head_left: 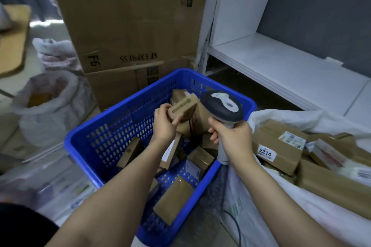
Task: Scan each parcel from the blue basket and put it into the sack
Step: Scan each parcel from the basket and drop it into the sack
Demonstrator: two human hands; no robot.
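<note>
Inside the blue basket (pixel 84 142) lie several small brown parcels, loose on its perforated bottom. Above the basket, the left hand (pixel 163 124) pinches a small brown parcel (pixel 181 109) by its end, fingers curled round it. Just right of the parcel, the right hand (pixel 233 136) is wrapped tight round the handle of a grey scanner (pixel 222 106), whose head tilts toward the parcel. Right of the basket, the white sack (pixel 281 202) gapes open, holding labelled brown boxes. Behind the basket stand stacked cardboard cartons (pixel 128 26), with a white shelf (pixel 285 62) to their right.
</note>
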